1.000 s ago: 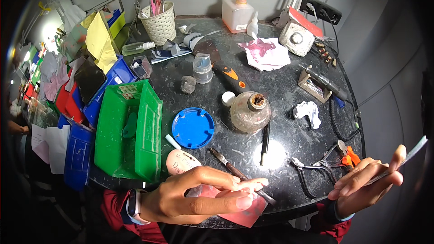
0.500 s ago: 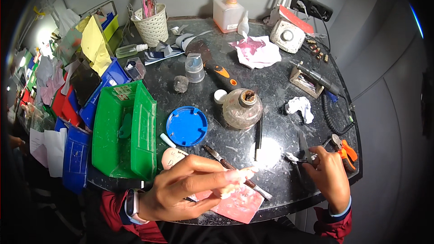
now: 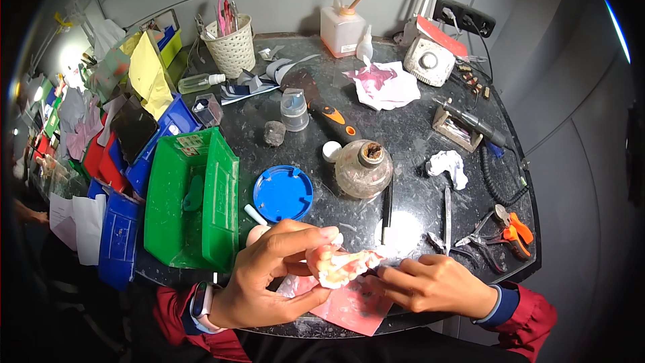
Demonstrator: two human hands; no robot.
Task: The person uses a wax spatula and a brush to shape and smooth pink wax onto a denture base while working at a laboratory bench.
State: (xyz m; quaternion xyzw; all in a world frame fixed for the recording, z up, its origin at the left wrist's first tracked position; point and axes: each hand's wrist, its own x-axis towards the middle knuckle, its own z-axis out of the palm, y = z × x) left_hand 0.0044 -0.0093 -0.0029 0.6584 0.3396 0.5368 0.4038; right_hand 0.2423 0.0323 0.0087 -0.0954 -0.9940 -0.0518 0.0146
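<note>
My left hand (image 3: pixel 275 275) is closed around a denture piece (image 3: pixel 342 265) with a pink base and whitish teeth, its fingers and thumb at the left side. Just right of the piece is my right hand (image 3: pixel 437 286), fingers curled together near its edge. What lies within those fingers is hidden. Under both hands a pink wax sheet (image 3: pixel 356 309) rests at the table's front edge. A slim metal instrument (image 3: pixel 447 222) lies beyond my right hand. Partly covered by my left hand is a rounded pinkish object (image 3: pixel 257 234).
Pliers (image 3: pixel 480 238) and orange-handled cutters (image 3: pixel 516 235) lie at right. A glass burner (image 3: pixel 363 168) stands centrally, beside a blue lid (image 3: pixel 283 193). The green bin (image 3: pixel 225 202) is at left. Further back are crumpled paper (image 3: pixel 447 167), a handpiece (image 3: pixel 474 124) and a white basket (image 3: pixel 232 50).
My right hand has left the slim metal instrument and moved left to the denture piece. The dark-handled knife near the wax sheet is now out of sight. My left hand has turned the piece.
</note>
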